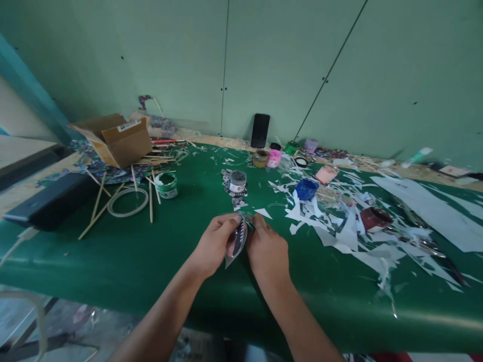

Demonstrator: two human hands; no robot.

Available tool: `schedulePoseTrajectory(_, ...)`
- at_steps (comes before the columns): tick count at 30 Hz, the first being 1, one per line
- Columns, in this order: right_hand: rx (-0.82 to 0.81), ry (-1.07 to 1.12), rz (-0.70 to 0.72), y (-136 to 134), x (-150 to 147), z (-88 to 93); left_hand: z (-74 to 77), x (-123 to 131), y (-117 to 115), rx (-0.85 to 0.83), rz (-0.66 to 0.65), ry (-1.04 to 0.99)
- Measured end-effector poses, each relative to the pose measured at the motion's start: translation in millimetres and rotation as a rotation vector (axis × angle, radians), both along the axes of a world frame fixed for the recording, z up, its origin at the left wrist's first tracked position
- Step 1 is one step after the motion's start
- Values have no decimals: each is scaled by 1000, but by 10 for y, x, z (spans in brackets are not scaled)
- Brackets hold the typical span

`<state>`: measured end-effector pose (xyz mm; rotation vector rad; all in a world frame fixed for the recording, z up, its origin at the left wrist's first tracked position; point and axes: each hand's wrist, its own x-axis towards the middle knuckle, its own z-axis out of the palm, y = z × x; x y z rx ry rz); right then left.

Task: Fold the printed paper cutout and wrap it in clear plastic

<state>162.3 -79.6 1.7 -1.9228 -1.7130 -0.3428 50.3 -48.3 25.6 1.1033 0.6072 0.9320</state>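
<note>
My left hand (217, 241) is closed on a clear plastic piece with a black-and-white striped print (240, 237), holding it tilted above the front of the table. My right hand (267, 246) is closed close against the piece's right edge. Something small and thin shows at its fingertips, but I cannot make out what it is. Just beyond my hands stands a small clear jar with a dark rim (237, 182). Around and under that jar lie black-and-white printed scraps (239, 202). A white paper scrap (263, 213) lies just past my right hand.
On the green table (151, 271), left, are a green paint jar (166, 185), a clear ring (128, 202), wooden sticks and an opened cardboard box (126, 143). Paper offcuts surround a blue jar (306, 189) and a dark red jar (375, 219) on the right. A phone (260, 130) leans against the wall.
</note>
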Motion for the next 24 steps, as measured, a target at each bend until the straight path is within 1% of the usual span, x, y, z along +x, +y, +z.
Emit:
schedulePoseTrajectory(2, 18, -20, -9, 13, 9, 28, 24, 1, -6, -19, -31, -35)
schedulePoseTrajectory(6, 115, -97, -4, 35, 26, 87, 105, -14, -35, -73, -104, -104)
schedulePoseTrajectory(9, 124, -123, 4, 39, 32, 111, 133, -37, -44, -122, -144, -142)
schedulePoseTrajectory(11, 74, -111, -2, 39, 29, 122, 117, -56, -28, -145, -167, -165)
schedulePoseTrajectory(15, -95, -49, -29, 42, 16, 150, 58, -94, 31, -152, -177, -209)
schedulePoseTrajectory(18, -139, -27, -25, 31, 10, 171, 45, -99, 51, -133, -156, -204)
schedulePoseTrajectory(21, -177, -15, -6, 3, 0, 193, 45, -72, 39, -96, -126, -156)
schedulePoseTrajectory(24, -232, 13, -23, -14, -21, 214, 35, -28, 25, -66, -117, -105)
